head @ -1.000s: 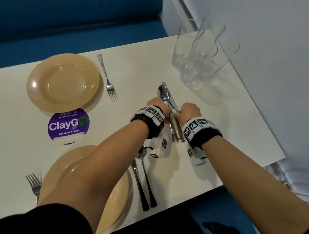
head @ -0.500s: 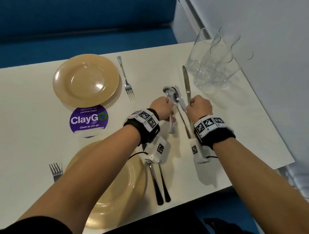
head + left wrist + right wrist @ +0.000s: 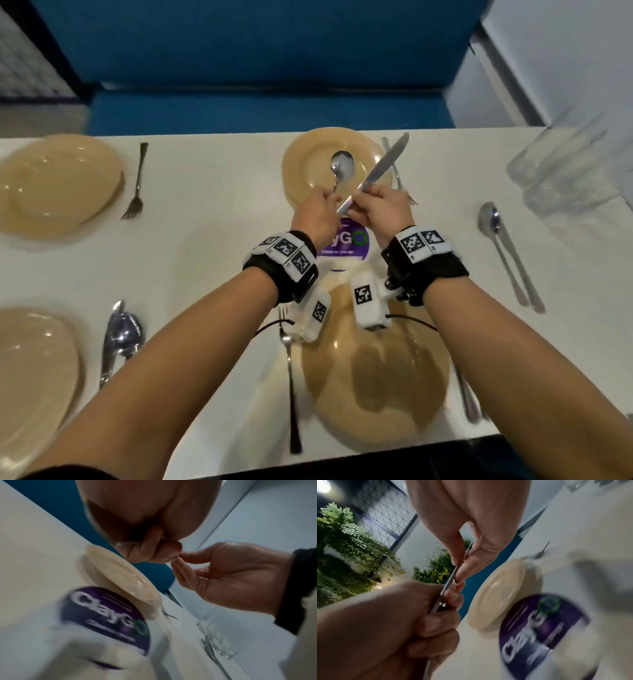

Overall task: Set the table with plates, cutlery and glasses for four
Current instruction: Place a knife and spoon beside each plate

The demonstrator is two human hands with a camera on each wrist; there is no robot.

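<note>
My left hand (image 3: 329, 200) grips a spoon (image 3: 342, 165) by its handle, bowl pointing away. My right hand (image 3: 363, 194) pinches a table knife (image 3: 385, 162) at its handle, blade slanting up and to the right. Both are held just above the near edge of a tan plate (image 3: 297, 161) at the far side of the table. The knife's handle end reaches my left hand's fingers. In the right wrist view the right fingers (image 3: 453, 555) pinch the thin metal handle (image 3: 449, 580). A fork (image 3: 397, 178) lies to the right of that plate, partly hidden.
Tan plates sit at far left (image 3: 58, 185), near left (image 3: 34, 370) and near centre (image 3: 376, 377), each with cutlery beside it. A spoon and knife (image 3: 503, 253) lie at the right. Clear glasses (image 3: 565, 171) stand at the far right corner. A purple sticker (image 3: 352, 241) lies under my hands.
Both hands lifted a spoon and a knife off the cutlery pile near the glasses and carried them left to the far plate. One spoon and knife stayed behind.
</note>
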